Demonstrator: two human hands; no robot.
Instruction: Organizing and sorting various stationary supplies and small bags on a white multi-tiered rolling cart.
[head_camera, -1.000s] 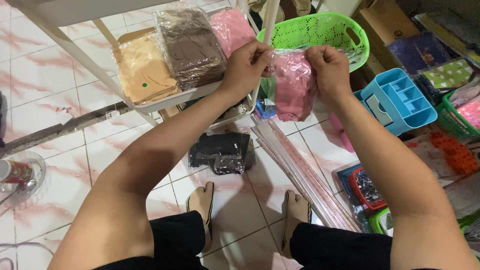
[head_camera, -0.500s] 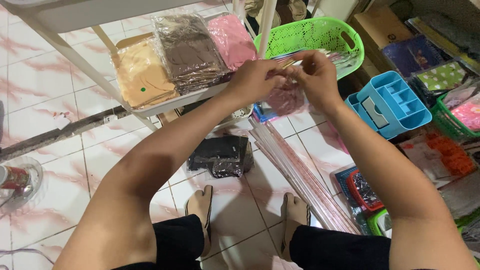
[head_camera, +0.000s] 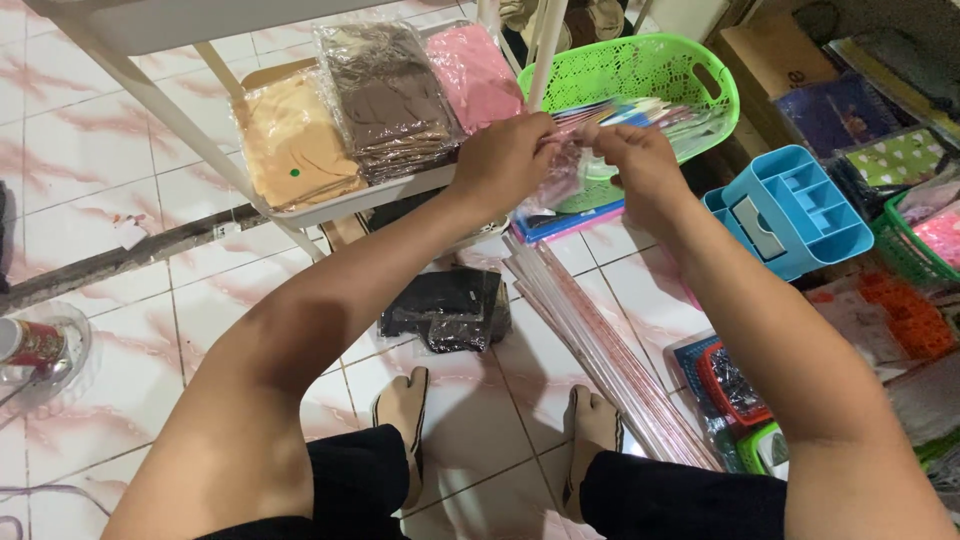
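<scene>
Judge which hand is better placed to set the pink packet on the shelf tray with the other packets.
Probably the left hand: it grips the pink packet right beside the shelf tray, next to the pink bundle. The right hand sits farther off, by the green basket.

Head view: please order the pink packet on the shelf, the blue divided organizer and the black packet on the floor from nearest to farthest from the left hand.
From the left hand:
1. Pink packet, on the white shelf just above and left of the hand.
2. Black packet, on the floor tiles below the hand.
3. Blue divided organizer, far to the right, beyond the right hand.
</scene>
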